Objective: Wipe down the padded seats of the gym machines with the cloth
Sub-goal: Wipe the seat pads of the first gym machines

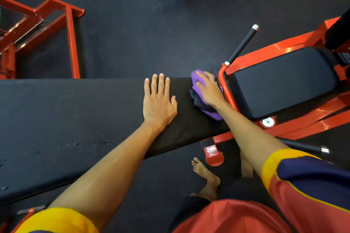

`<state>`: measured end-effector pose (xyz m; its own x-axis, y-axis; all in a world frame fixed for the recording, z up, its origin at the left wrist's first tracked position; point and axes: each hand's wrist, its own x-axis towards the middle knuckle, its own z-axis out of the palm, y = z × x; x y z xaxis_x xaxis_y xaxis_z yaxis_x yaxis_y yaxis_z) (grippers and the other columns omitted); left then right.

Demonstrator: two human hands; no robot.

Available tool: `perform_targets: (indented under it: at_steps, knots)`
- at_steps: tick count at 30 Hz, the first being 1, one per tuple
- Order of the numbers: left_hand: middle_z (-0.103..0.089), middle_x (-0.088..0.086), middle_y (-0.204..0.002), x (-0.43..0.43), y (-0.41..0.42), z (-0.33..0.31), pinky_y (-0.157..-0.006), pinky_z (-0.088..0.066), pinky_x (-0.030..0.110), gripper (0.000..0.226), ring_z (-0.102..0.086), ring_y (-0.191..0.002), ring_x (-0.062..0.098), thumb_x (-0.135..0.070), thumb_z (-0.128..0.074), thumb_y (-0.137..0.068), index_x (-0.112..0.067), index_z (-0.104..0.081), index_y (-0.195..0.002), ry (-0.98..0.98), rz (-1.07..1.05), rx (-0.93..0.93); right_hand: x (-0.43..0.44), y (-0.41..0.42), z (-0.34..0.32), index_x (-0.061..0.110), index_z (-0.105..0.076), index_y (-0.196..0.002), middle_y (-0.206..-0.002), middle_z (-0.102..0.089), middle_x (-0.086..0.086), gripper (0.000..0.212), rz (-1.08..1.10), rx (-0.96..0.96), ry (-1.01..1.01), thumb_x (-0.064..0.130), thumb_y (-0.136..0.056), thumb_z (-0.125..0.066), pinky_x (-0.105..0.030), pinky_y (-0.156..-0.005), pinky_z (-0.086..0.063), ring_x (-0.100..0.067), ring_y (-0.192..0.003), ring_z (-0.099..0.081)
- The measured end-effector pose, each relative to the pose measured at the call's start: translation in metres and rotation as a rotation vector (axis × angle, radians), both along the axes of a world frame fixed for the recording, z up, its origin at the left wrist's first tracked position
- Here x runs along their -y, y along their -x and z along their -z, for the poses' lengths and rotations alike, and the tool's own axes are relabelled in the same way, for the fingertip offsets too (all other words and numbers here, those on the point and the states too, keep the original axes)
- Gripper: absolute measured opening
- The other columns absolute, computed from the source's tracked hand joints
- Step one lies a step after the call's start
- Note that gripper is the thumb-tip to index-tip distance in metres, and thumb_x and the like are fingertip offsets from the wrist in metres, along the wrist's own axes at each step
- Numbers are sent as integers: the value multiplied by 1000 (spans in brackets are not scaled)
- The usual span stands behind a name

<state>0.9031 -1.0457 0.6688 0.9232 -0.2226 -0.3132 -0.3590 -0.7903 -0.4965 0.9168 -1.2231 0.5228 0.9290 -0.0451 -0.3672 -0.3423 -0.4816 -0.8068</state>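
The purple cloth (213, 114) sits bunched at the padded bench's (75, 119) right end, under the curled fingers of the right hand (210, 91). It looks soft and light, probably best held wadded under the palm. The left hand (159, 104) lies flat and empty mid-bench.

Dim, flat overhead light, glare streaks on the red frame (280, 48) right of the long black pad (75, 119), soft shadow under that pad, wide-angle bending at the edges, slight overall softness, floor beyond it murky.
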Motion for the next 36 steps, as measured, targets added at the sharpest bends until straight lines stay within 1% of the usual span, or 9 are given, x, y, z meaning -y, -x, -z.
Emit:
perform_targets:
  at_steps: [3, 7, 11, 16, 21, 24, 27, 31, 36]
  knots:
    - [0, 14, -169, 1, -1, 2, -125, 3, 55, 69, 4, -156, 33, -46, -12, -103, -11, -1, -162, 7, 15, 5, -24, -44, -37, 29, -64, -133, -147, -55, 2, 40, -183, 114, -59, 32, -101, -39, -42, -115, -32, -27, -137, -45]
    - [-2, 13, -169, 2, -2, 3, -125, -1, 55, 69, 0, -156, 34, -45, -13, -104, -9, -3, -162, 9, 20, 17, -31, -49, -50, 40, -60, -136, -147, -54, 10, 36, -357, 182, -139, 34, -103, -48, -32, -113, -35, -13, -134, -48]
    - [-2, 14, -169, 3, -3, 2, -124, 1, 55, 68, 2, -156, 34, -46, -15, -104, -11, -3, -162, 20, 7, 4, 4, -69, -36, 41, -64, -115, -135, -63, 1, 42, -340, -63, 35, 62, -87, -41, -41, -97, -45, -31, -122, -58]
    - [-2, 14, -169, 4, -4, 2, -124, 0, 56, 68, 1, -156, 34, -45, -15, -104, -10, -3, -162, 15, -5, 4, -22, -87, -75, 59, -66, -97, -130, -66, 1, 37, -402, -112, -26, 59, -77, -36, -44, -100, -46, -34, -114, -59]
    - [-4, 14, -169, 3, -4, 5, -124, -3, 56, 68, -2, -156, 35, -44, -15, -104, -10, -6, -161, 14, 14, 24, -36, -76, -73, 39, -64, -110, -125, -68, 1, 38, -347, -40, -1, 54, -91, -34, -46, -98, -46, -31, -114, -60]
    - [-5, 14, -169, 4, -4, 4, -124, -2, 56, 67, -1, -156, 35, -45, -16, -104, -12, -6, -162, 29, -1, 20, -11, -69, -39, 32, -60, -103, -129, -65, -4, 35, -246, -129, 75, 56, -92, -37, -45, -97, -42, -35, -118, -58]
    - [-5, 14, -169, 5, -3, 5, -124, -2, 55, 67, 0, -156, 35, -45, -17, -104, -13, -6, -162, 24, -8, 25, -14, -67, -26, 25, -62, -119, -137, -62, -6, 34, -130, -142, 102, 43, -101, -39, -44, -105, -39, -36, -126, -54]
    - [-4, 14, -169, 5, -3, 6, -124, 0, 56, 66, 0, -156, 35, -45, -14, -105, -13, -5, -162, 14, -10, 23, -54, -25, -50, 26, -49, -147, -165, -33, 6, 46, -10, -8, -29, 37, -103, -51, -46, -126, -6, -19, -154, -20]
    - [-3, 14, -169, 5, -3, 4, -125, 1, 55, 67, 2, -156, 34, -45, -15, -104, -13, -5, -162, 12, -9, 20, -29, 52, -29, 38, -31, -159, -170, -16, 11, 62, -50, 85, 1, 48, -102, -53, -44, -127, -9, -17, -157, -11]
